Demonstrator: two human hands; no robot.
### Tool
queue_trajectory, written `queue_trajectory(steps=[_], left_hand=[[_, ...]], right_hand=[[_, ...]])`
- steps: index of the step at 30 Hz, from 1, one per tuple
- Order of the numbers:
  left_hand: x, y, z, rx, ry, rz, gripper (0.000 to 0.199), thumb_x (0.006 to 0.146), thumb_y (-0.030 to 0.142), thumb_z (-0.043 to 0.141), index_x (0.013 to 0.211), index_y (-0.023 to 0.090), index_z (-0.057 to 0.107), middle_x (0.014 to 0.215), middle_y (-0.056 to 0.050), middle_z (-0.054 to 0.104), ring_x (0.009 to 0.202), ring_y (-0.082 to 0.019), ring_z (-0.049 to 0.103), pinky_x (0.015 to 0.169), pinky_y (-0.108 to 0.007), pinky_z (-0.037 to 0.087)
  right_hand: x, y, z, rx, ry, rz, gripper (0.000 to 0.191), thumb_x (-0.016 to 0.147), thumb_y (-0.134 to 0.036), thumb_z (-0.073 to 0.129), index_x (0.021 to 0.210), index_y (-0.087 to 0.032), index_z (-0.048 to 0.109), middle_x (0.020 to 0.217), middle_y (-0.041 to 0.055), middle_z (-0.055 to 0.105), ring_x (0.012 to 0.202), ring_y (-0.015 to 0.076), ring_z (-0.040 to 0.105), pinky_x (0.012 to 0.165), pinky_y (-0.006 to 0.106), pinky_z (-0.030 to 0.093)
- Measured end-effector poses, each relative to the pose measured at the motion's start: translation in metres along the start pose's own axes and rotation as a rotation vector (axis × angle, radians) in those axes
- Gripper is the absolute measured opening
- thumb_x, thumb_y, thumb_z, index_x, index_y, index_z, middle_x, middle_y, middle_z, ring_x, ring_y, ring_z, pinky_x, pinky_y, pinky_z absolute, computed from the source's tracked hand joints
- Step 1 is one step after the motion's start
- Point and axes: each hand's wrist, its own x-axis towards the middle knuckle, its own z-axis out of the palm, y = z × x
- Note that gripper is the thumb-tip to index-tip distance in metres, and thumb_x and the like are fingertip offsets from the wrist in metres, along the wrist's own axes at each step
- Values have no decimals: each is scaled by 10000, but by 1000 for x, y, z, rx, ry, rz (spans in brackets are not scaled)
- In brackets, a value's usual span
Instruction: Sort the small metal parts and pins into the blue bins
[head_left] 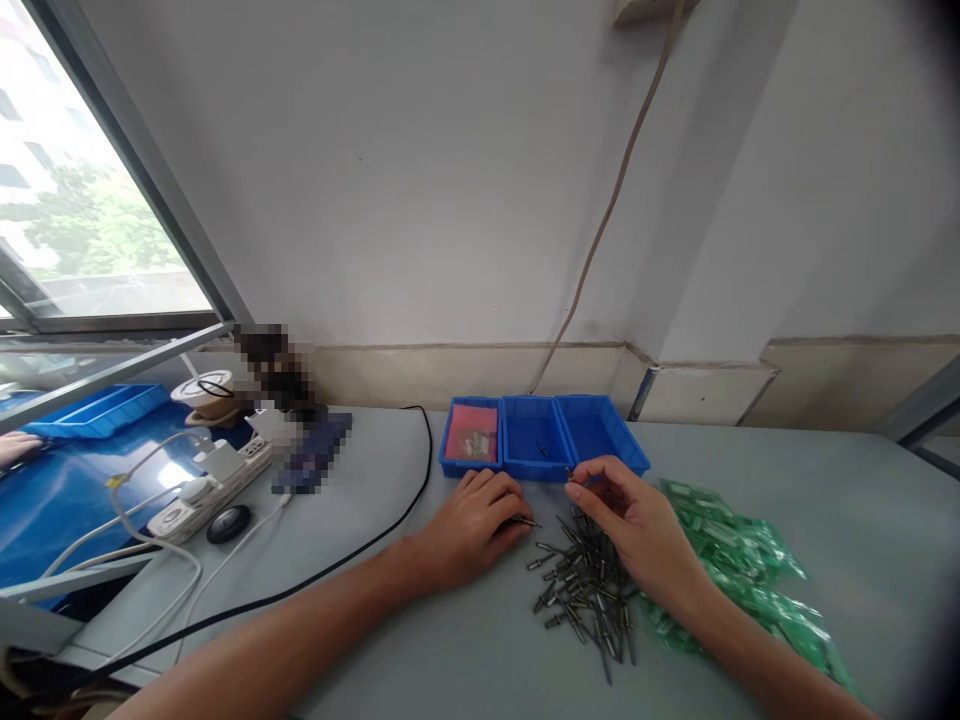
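My left hand point(480, 525) rests on the grey table with its fingers curled, and a slim metal pin point(525, 520) sticks out between thumb and index finger. My right hand point(637, 515) pinches the end of another small pin point(569, 474) between thumb and fingertip, just in front of the blue bins. Below and between both hands lies a loose pile of slim metal pins with thicker collars point(589, 590). The middle blue bin point(534, 425) has a small dark pin in it. Beside it, the left bin point(442, 463) contains a pink sheet and a clear bag of small parts.
Right of my right hand lie green plastic bags point(739, 550). The right-hand blue bin point(600, 430) stands against the middle one. A black cable point(360, 545) crosses the table under my left forearm. At left are a power strip point(217, 485) and a black round object point(229, 523).
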Motion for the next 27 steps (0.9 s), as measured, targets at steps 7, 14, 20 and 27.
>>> queue_trajectory(steps=[7, 14, 20, 27], left_hand=[[0, -1, 0, -8, 62, 10, 109, 1097, 246, 564, 1116, 194, 658, 1169, -85, 666, 1018, -215, 584, 934, -373, 468], [-1, -1, 1, 17, 141, 15, 122, 1096, 243, 551, 1125, 192, 658, 1177, -97, 673, 1048, -220, 615, 948, -381, 493], [-2, -1, 1, 14, 148, 2, 143, 1100, 259, 540, 1135, 194, 663, 1186, -107, 672, 1063, -227, 626, 958, -389, 502], [-2, -2, 2, 13, 162, -7, 140, 1099, 266, 541, 1134, 196, 657, 1190, -108, 670, 1069, -225, 633, 964, -391, 507]], right_hand=[[0, -1, 0, 25, 5, 11, 287, 942, -542, 726, 954, -257, 699, 904, 35, 723, 772, 226, 629, 736, 354, 512], [0, 0, 0, 17, 15, 6, 305, 940, -566, 721, 953, -261, 703, 907, 38, 724, 787, 236, 633, 742, 361, 511], [0, 0, 0, 13, 17, 2, 287, 939, -546, 727, 951, -260, 707, 912, 36, 731, 775, 227, 642, 737, 356, 522], [0, -2, 0, 11, 17, 2, 272, 943, -535, 720, 937, -264, 701, 913, 36, 731, 777, 230, 641, 741, 357, 519]])
